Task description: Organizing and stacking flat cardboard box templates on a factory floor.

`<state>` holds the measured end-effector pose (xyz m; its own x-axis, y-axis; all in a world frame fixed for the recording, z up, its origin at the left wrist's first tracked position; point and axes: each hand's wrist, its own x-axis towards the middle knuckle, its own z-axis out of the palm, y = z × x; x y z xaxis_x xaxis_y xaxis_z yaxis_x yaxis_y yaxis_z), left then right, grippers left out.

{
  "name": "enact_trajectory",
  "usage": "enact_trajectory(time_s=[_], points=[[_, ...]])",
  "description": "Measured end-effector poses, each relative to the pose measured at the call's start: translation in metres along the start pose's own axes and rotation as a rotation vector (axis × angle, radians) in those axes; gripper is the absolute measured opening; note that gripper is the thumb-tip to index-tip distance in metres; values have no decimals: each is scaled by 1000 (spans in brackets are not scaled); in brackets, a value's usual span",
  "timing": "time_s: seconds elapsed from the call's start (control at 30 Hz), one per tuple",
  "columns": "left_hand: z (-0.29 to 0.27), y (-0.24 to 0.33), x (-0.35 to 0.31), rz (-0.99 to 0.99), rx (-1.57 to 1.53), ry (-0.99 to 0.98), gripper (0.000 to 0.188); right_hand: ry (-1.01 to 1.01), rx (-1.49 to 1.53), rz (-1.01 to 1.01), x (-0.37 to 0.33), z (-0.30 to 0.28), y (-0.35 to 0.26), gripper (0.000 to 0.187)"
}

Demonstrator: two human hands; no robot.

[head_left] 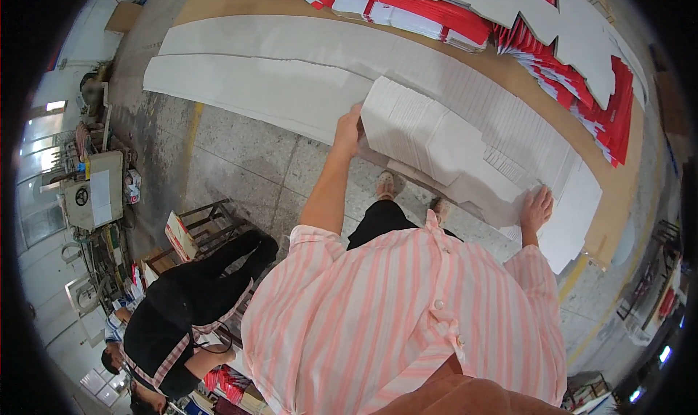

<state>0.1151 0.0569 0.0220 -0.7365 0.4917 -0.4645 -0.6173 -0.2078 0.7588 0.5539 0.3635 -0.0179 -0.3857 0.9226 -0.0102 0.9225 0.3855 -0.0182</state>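
A thick stack of white cardboard blanks (422, 128) lies at the near edge of the work table, its layers fanned toward the right. My left hand (349, 130) is closed on the stack's left end; some of its fingers are hidden by the cardboard. At the right, my right hand (536, 207) rests on the white cardboard near the edge, fingers extended over the surface with nothing seen in them. Under and behind the stack spread long white cardboard sheets (254, 41), with a stepped row of edges running to the right.
Red-and-white printed cardboard pieces (429, 11) are piled along the far side of the brown table surface (207, 4). White cut pieces lie over some of them. A co-worker in black (174, 299) bends at the lower left, near a metal-framed stand (211, 226). Machinery (94, 190) lines the left wall.
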Motion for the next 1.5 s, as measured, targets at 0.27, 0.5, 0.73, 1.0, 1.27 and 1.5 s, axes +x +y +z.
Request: enact_trajectory(time_s=[0.27,0.5,0.73,1.0,1.27,1.5], points=[[-2,5,7,-90,-1,79,31,-10,12,20,0,-3,-4,63],[0,2,8,-138,-160,-13,35,40,31,-18,-2,-3,-4,62],[-7,-7,13,-115,-127,59,37,60,5,-20,-2,-3,0,61],[3,-6,8,-71,-99,195,33,34,11,0,-1,-4,1,62],[-5,-2,11,-162,-52,-4,35,71,31,-33,-1,0,4,62],[14,10,-4,279,442,-18,46,30,32,-2,-1,0,4,62]])
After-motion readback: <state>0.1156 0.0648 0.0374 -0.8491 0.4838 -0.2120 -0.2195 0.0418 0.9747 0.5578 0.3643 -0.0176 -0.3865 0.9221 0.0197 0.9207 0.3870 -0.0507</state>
